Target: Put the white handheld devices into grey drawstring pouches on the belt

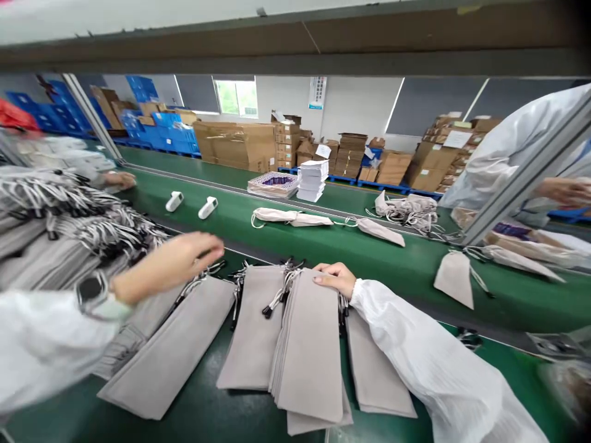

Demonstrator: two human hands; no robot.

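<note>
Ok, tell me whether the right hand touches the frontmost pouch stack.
Touching: the head view shows the right hand resting on the far end of the frontmost pouch stack, no gap visible.

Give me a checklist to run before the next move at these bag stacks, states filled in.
1. Right hand on the middle stack: ok, fingers touch its far end.
2. Left hand free: ok, nothing visible in it, though it is blurred.
3. Middle stack squared up: not ok, a lower bag sticks out at the near end.
4. Right sleeve off the right stack: cannot tell, it overlaps the stack in view.
5. Bags in the middle stack counted: cannot tell, layers too fine.
</note>
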